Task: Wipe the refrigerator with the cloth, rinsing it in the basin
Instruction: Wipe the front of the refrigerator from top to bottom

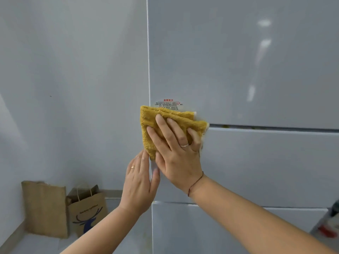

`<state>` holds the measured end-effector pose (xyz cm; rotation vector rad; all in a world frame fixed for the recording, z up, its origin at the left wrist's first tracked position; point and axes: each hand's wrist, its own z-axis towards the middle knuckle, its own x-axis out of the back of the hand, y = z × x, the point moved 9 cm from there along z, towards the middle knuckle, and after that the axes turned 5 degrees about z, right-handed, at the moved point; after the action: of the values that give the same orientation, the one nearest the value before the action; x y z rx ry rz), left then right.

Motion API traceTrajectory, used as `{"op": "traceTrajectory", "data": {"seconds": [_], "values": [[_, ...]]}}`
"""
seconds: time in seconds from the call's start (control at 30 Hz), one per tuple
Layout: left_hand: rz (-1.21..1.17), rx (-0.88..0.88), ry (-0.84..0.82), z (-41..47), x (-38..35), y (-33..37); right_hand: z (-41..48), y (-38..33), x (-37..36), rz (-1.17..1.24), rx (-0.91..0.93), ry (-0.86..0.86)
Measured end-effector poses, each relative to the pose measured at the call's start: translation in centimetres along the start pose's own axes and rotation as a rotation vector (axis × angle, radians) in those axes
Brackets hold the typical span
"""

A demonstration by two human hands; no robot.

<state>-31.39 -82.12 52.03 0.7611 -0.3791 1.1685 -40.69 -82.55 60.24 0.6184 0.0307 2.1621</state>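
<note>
cloth: the yellow cloth [152, 118] lies flat on the refrigerator [238, 70] front, at its left edge by the door seam
right hand [176, 151]: fingers spread, pressing it on, probably for even scrubbing
left hand [140, 184]: flat, holding nothing, braced on the corner just below
hidden: no basin in sight; sticker [167, 103] partly covered, unreadable

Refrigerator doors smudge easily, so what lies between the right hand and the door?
The yellow cloth, pressed flat against the refrigerator by the right hand, as the head view shows.
</note>
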Motion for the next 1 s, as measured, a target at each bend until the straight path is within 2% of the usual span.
{"op": "traceTrajectory", "data": {"seconds": [0.13, 0.23, 0.47, 0.57, 0.77, 0.9, 1.0], "values": [[-0.283, 0.021, 0.123, -0.3, -1.6, -0.2, -0.7, 0.0, -0.9, -0.061, 0.015, -0.021], [-0.361, 0.021, 0.248, -0.9, -1.9, -0.6, -1.7, 0.2, -1.4, -0.090, 0.036, 0.013], [-0.622, 0.049, 0.378, -1.7, -2.5, -2.2, -8.5, 0.0, -4.3, -0.127, 0.009, 0.028], [-0.634, 0.138, 0.391, -2.3, -2.7, -2.8, -13.7, -0.9, -6.2, -0.153, 0.047, 0.036], [-0.582, 0.167, 0.382, -2.5, -2.5, -1.7, -20.2, -2.4, -9.4, -0.153, 0.168, -0.038], [-0.489, 0.172, 0.404, -2.4, -2.3, -1.6, -19.7, -1.3, -8.5, -0.154, 0.232, -0.040], [-0.479, 0.169, 0.386, -2.0, -2.6, -1.8, -16.5, 1.1, -6.4, -0.168, 0.174, -0.009]]}}
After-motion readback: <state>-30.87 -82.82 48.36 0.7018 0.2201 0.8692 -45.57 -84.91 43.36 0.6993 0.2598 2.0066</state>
